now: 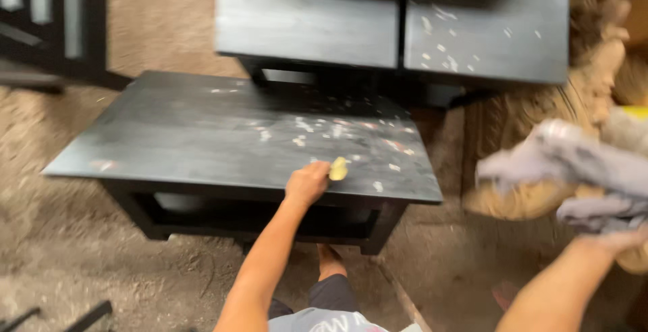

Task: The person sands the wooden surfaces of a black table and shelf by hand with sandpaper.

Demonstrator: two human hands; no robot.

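Observation:
My left hand (307, 183) is closed around a small yellow tool (338, 169) at the near edge of a black low table (182, 136). The tabletop carries scattered pale spots of filler near the hand. My right hand (617, 241) is raised at the right side and grips a grey rag (574, 170) that hangs blurred in the air, away from the table.
A second black tabletop (337, 28) with pale spots stands behind the first. Carved light wooden pieces (601, 42) rise at the right. Black furniture frames (54, 21) stand at the far left. The dirt floor (81, 264) surrounds everything; my foot (329, 261) is under the table edge.

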